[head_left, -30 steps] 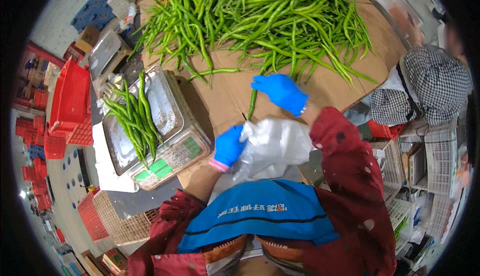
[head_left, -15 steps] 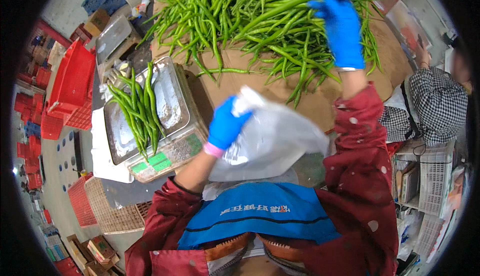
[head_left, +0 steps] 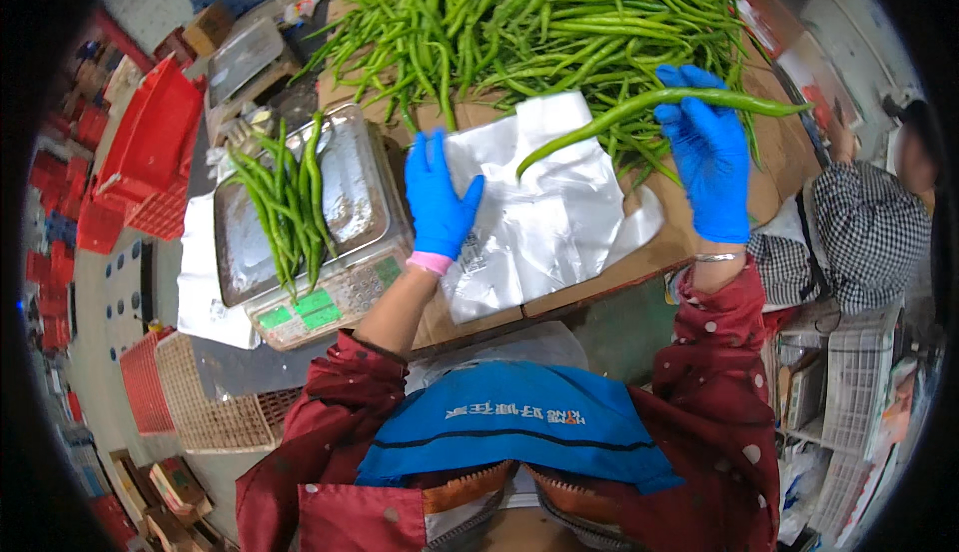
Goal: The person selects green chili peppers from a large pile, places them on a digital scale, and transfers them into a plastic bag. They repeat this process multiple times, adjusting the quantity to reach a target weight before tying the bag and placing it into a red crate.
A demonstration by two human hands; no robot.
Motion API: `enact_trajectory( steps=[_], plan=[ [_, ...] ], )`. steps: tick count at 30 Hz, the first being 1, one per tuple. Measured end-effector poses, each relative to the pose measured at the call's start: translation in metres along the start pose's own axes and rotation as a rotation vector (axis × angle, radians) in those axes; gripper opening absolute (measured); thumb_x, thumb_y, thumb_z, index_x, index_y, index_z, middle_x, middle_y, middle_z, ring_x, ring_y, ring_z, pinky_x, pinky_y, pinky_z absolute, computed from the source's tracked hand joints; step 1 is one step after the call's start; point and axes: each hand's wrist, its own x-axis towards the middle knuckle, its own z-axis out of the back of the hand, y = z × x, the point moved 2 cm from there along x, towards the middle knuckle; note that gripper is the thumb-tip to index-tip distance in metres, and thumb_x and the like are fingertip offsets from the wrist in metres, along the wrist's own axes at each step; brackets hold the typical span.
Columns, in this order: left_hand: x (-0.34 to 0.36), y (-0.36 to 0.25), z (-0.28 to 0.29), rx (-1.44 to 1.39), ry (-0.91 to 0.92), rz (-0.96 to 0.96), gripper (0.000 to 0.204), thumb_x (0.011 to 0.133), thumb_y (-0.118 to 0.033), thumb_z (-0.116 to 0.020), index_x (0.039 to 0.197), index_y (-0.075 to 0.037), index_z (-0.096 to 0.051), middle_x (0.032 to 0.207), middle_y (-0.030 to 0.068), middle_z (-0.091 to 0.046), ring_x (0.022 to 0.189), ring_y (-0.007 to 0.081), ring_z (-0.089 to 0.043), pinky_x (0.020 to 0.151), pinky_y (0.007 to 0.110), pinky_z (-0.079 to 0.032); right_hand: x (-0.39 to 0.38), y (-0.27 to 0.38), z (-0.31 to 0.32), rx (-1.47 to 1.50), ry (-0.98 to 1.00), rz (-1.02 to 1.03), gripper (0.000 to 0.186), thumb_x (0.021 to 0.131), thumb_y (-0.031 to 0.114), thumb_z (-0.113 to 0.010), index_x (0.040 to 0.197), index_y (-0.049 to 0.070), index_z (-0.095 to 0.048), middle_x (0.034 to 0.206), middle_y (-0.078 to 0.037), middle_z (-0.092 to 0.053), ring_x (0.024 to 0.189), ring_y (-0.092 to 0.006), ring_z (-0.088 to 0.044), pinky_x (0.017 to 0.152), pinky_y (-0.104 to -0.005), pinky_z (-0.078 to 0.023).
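A: While the left hand (head_left: pixel 437 197) lies flat on the clear plastic bag (head_left: pixel 544 212), fingers spread and gripping nothing, what's the right doing?

B: Right hand (head_left: pixel 709 157) is closed around a long green pepper (head_left: pixel 654 107), held above the bag, tip pointing left. Bag lies at the desk's (head_left: pixel 599 277) near edge, just short of the pepper pile (head_left: pixel 539 12).

A: Why the flat palm?

B: My read: pins the bag so it doesn't slide or crumple.

A: Scale?

B: Weighing scale (head_left: pixel 300 217) sits off the desk's left edge, just beside the left hand. A small bunch of peppers (head_left: pixel 285 202) lies lengthwise on its steel tray. Red crates (head_left: pixel 150 147) further left.
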Motion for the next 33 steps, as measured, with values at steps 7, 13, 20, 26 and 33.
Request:
enact_trajectory(
  steps=[7,13,20,26,33],
  plan=[
    [-0.022,-0.024,0.1,-0.422,0.259,0.331,0.038,0.09,-0.018,-0.061,0.126,-0.007,-0.055,0.117,0.0138,-0.059,0.1,0.0241,-0.061,0.086,0.034,-0.048,-0.004,-0.047,-0.072,0.374,0.198,0.129,0.025,0.084,-0.001,-0.057,0.108,0.004,-0.058,0.12,-0.02,-0.058,0.101,-0.0271,-0.059,0.085,-0.0365,-0.05],
    [-0.05,-0.007,0.187,-0.545,0.212,0.297,0.032,0.093,-0.009,-0.054,0.124,-0.005,-0.058,0.106,0.0097,-0.064,0.094,0.0177,-0.061,0.086,0.03,-0.048,-0.015,-0.081,-0.177,-0.141,0.486,0.368,0.011,0.087,-0.001,-0.054,0.095,0.003,-0.06,0.12,-0.021,-0.058,0.109,-0.0305,-0.058,0.093,-0.0424,-0.047],
    [-0.052,0.056,0.27,-0.679,-0.047,0.59,0.026,0.094,-0.009,-0.053,0.117,-0.006,-0.063,0.097,0.008,-0.068,0.087,0.0127,-0.063,0.078,0.025,-0.049,-0.025,-0.211,-0.276,-0.82,0.944,0.331,0.033,0.085,0.002,-0.053,0.116,0.01,-0.062,0.125,-0.016,-0.058,0.112,-0.0322,-0.057,0.094,-0.0378,-0.046],
    [-0.049,0.138,0.318,-0.689,-0.209,0.701,0.028,0.095,-0.011,-0.053,0.119,-0.001,-0.06,0.107,0.0088,-0.065,0.097,0.0142,-0.06,0.086,0.027,-0.047,-0.035,-0.215,-0.249,-0.946,0.761,0.293,0.032,0.087,0.006,-0.053,0.118,0.007,-0.061,0.109,-0.016,-0.065,0.099,-0.0328,-0.062,0.086,-0.0383,-0.049],
    [-0.038,0.19,0.328,-0.679,-0.242,0.664,0.028,0.095,-0.012,-0.053,0.119,0.002,-0.06,0.113,0.0105,-0.064,0.103,0.0156,-0.058,0.092,0.028,-0.045,-0.075,-0.19,-0.162,-1.023,0.079,-0.048,0.033,0.089,0.016,-0.063,0.121,0.007,-0.06,0.108,-0.009,-0.064,0.096,-0.0161,-0.06,0.086,-0.029,-0.047]
  ],
)
